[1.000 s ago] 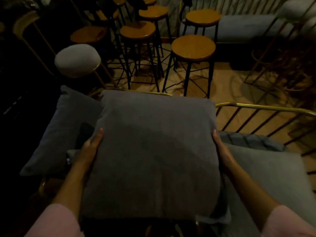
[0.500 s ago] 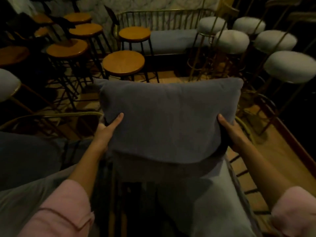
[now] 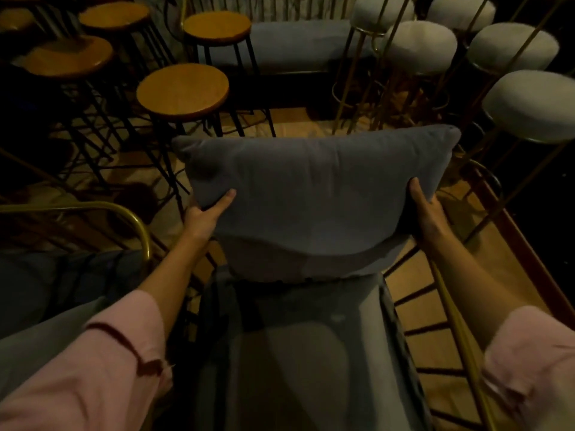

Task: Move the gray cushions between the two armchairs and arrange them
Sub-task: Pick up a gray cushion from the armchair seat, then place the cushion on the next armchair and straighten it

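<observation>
A gray square cushion is upright at the back of the right armchair's seat. My left hand grips its left edge and my right hand grips its right edge. The cushion's lower edge touches the gray seat pad or hangs just above it; I cannot tell which. The left armchair, with a brass rail, shows only partly at the left edge.
Wooden round stools on black legs crowd the left and back. White padded bar stools on brass legs stand at the right. A gray bench runs along the far wall. The right armchair's brass side rail slants down the right.
Both hands carried the cushion from the left armchair over to the right armchair. It has since dropped lower against that chair's back.
</observation>
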Available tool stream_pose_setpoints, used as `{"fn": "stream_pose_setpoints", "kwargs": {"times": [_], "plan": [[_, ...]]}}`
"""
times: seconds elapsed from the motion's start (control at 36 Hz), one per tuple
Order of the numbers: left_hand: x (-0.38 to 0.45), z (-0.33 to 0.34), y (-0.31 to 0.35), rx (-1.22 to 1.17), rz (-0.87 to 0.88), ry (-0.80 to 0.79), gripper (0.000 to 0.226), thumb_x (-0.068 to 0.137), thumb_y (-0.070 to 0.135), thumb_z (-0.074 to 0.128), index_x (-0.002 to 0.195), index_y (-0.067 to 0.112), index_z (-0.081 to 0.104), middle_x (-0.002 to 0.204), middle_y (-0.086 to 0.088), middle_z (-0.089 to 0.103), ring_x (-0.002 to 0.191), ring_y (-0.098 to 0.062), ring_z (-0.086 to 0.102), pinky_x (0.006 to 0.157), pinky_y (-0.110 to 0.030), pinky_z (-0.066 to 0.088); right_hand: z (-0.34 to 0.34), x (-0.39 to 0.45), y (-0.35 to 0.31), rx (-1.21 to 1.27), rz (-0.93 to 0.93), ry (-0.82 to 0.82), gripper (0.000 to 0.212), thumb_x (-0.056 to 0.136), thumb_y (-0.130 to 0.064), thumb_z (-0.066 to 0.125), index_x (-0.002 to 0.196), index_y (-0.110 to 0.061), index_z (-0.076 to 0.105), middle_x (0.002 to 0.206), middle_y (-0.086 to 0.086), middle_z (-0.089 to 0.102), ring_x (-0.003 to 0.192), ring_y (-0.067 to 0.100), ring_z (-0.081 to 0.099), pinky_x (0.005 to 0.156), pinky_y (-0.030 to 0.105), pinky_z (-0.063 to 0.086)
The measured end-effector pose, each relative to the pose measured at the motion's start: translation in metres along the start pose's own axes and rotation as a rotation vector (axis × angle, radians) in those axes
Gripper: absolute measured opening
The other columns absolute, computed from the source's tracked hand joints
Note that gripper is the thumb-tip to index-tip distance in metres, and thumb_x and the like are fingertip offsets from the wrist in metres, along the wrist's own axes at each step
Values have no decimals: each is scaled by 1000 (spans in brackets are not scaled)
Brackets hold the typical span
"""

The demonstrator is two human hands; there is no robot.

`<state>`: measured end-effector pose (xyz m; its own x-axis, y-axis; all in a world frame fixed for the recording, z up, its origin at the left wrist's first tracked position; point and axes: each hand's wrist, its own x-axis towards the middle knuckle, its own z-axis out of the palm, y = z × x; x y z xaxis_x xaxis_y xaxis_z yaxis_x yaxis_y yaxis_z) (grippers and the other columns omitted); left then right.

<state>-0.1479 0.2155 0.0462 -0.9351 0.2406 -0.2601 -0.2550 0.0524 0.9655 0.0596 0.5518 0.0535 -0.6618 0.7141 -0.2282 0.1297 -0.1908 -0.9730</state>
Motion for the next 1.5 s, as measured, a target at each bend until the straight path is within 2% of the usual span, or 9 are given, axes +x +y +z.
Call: {"fn": "stream_pose_setpoints", "kwargs": {"times": [0.11,0.25,0.42,0.64,0.72,1.03,1.17,1.33,1.5], "plan": [[4,7,-27,51,-46,-2,87,63,45,86,135,10,54,126,-1,64,115,-20,62,92,-32,53,-3,13,37,-6,119,-71,94,70,-75,67,150,-34,37,151,-10,48,137,15,46,115,44,36],[8,9,-65,214,-160,34,98,74,44,78,150,12,26,151,-11,43,135,-32,47,97,-38,48,1,5,80,-47,390,-43,75,84,-74,47,150,-42,30,155,-9,37,142,25,35,101,55,39],[20,20,-69,222,-163,60,103,72,56,74,151,14,24,155,-11,38,139,-32,42,110,-48,41,7,15,78,-79,438,-66,92,69,-86,53,150,-52,23,156,-13,35,142,27,35,88,53,46],[-11,11,-69,285,-124,81,80,93,37,60,155,15,14,159,-7,28,145,-27,31,105,-31,36,15,-24,83,-68,387,112,66,93,-55,54,146,-20,39,135,-3,51,117,20,51,75,39,51],[-34,-26,-75,360,-117,139,82,88,37,66,153,10,21,155,-1,30,141,-20,35,116,-38,31,24,-52,100,-179,453,68,63,90,-53,61,141,-20,45,136,2,56,114,29,56,80,45,51],[-133,-236,-99,470,-325,445,46,94,10,60,132,-13,46,134,-32,54,124,-44,52,104,-45,39,161,-141,109,-528,524,-432,39,97,-35,58,121,-5,59,125,26,61,112,39,61,96,50,49],[-187,-332,-116,490,-374,587,55,93,16,63,138,-9,44,140,-28,51,128,-42,49,109,-44,37,259,-192,117,-508,470,-628,19,99,-29,57,89,-13,62,101,17,63,76,20,58,62,28,45],[-232,-421,-137,501,-447,690,59,86,13,72,136,-7,47,136,-27,54,123,-42,53,103,-42,39,357,-254,162,-385,561,-697,17,99,-24,57,89,-10,60,69,4,61,48,8,62,46,20,49],[-260,-516,-171,529,-539,704,81,75,12,82,143,-3,39,142,-28,48,130,-41,47,111,-48,37,432,-317,213,-371,688,-721,20,97,-27,59,94,-8,59,79,8,59,62,16,60,53,24,52]]}}
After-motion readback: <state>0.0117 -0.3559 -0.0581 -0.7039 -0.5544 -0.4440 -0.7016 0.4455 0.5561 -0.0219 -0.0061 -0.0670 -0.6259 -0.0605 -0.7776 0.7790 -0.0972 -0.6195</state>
